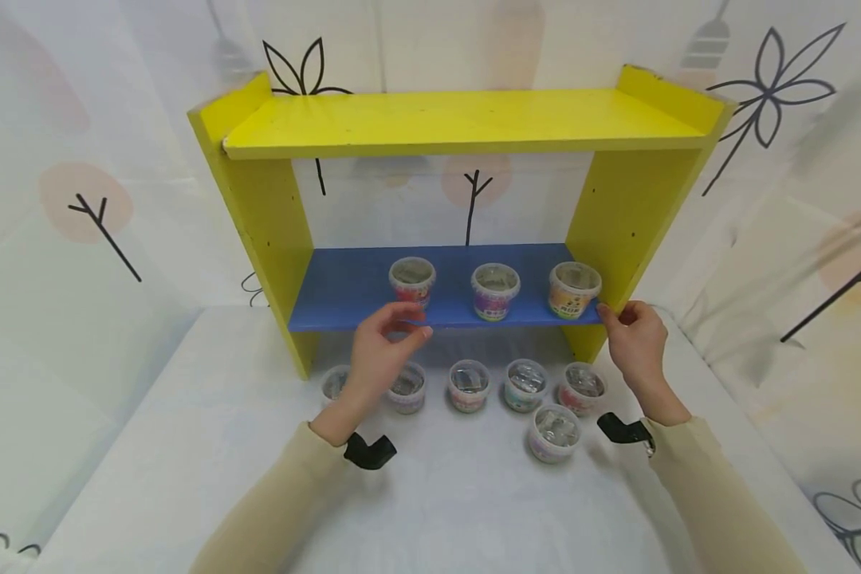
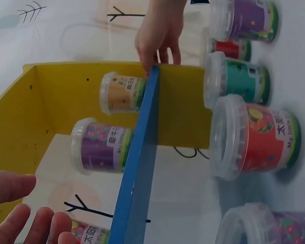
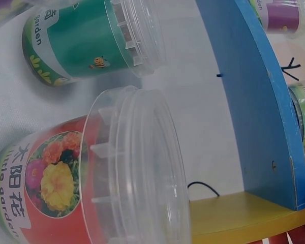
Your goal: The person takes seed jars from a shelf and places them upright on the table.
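My left hand (image 1: 379, 351) is raised in front of the blue board (image 1: 344, 283), fingers loosely bent and nothing between them. Just behind it on the board stands a red-labelled plastic cup (image 1: 412, 281), partly covered by the fingers in the head view; contact cannot be told. A purple-labelled cup (image 1: 495, 292) and an orange-labelled cup (image 1: 574, 290) stand farther right on the board. My right hand (image 1: 637, 341) grips the front edge of the yellow shelf unit's right side panel (image 2: 183, 109), its thumb by the end of the blue board.
Below the board, several lidded cups stand in a row on the white table (image 1: 459, 510), among them a teal-labelled cup (image 1: 525, 386) and a red-labelled one (image 3: 66, 183). Another cup (image 1: 554, 433) sits nearer the front. The yellow top board (image 1: 430, 119) spans above.
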{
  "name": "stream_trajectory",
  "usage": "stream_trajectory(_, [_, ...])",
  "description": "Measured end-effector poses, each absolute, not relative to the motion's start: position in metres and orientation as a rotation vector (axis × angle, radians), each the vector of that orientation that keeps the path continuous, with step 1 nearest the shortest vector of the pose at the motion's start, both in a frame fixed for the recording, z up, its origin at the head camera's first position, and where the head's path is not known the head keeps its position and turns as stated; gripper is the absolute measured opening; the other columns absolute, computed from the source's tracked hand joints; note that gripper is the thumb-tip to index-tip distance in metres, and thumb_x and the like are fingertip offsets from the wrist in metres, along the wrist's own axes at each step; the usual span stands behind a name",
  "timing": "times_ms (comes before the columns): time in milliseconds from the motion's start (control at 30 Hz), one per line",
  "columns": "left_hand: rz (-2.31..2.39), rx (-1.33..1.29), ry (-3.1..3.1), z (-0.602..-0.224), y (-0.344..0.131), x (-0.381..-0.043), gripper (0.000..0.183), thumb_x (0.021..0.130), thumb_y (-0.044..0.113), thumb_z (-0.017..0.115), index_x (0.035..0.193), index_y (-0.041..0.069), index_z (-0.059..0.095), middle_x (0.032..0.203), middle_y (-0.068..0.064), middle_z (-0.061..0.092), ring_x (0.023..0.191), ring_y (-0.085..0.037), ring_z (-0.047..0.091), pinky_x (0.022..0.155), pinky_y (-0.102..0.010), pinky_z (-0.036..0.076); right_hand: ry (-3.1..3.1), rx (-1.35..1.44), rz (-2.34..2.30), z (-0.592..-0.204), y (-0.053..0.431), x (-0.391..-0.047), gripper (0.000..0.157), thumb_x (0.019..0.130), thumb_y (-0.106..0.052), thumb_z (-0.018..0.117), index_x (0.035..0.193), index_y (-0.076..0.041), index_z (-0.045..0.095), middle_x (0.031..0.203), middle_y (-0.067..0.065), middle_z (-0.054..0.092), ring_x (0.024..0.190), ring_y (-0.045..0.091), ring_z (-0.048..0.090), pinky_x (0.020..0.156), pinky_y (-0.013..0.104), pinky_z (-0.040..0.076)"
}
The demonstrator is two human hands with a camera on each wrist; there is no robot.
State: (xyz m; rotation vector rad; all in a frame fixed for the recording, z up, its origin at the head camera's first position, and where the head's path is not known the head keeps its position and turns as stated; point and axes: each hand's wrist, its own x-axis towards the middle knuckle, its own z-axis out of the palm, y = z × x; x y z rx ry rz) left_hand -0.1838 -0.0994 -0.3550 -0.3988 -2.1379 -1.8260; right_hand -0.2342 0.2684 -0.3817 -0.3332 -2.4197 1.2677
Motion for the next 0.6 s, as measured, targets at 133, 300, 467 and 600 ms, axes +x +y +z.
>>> stream_trajectory(133, [-1.833,-0.349,-2.084,-0.347,-0.111,-0.19,0.035,0.085,0.01,0.08,0.117,0.008,0.069,0.114,-0.007,0.07,0.097,-0.025,0.066,0.079,-0.032,0.058,-2.418,-0.331,1.255,-0.382,0.269,-0.234,0.055,0.1,-0.042,0.056,0.123,0.007,0.059,0.114,0.02,0.058,0.096,0.026,0.054,0.062,0.012,0.043])
stream_trajectory(300, [-1.817,-0.283,-2.074,-0.34,-0.123,-0.195,0.037,0.086,0.014,0.079,0.121,0.008,0.067,0.118,-0.008,0.068,0.101,-0.027,0.064,0.082,-0.034,0.058,-2.416,-0.33,1.252,-0.382,0.268,-0.234,0.054,0.1,-0.041,0.056,0.123,0.008,0.058,0.112,0.019,0.058,0.094,0.025,0.052,0.061,0.013,0.043])
stream_trajectory(467, [-1.764,-0.254,-2.098,-0.336,-0.13,-0.202,0.041,0.086,0.017,0.08,0.123,0.008,0.066,0.12,-0.008,0.066,0.104,-0.028,0.063,0.088,-0.04,0.055,-2.419,-0.347,1.261,-0.382,0.267,-0.233,0.054,0.1,-0.042,0.056,0.124,0.007,0.058,0.114,0.02,0.058,0.097,0.027,0.053,0.063,0.014,0.044])
stream_trajectory(600, [-1.753,-0.204,-2.122,-0.338,-0.131,-0.208,0.046,0.085,0.019,0.081,0.127,0.01,0.064,0.126,-0.003,0.063,0.11,-0.024,0.06,0.091,-0.039,0.054,-2.424,-0.357,1.258,-0.382,0.267,-0.233,0.055,0.1,-0.043,0.055,0.125,0.006,0.058,0.115,0.02,0.058,0.099,0.027,0.053,0.064,0.014,0.043])
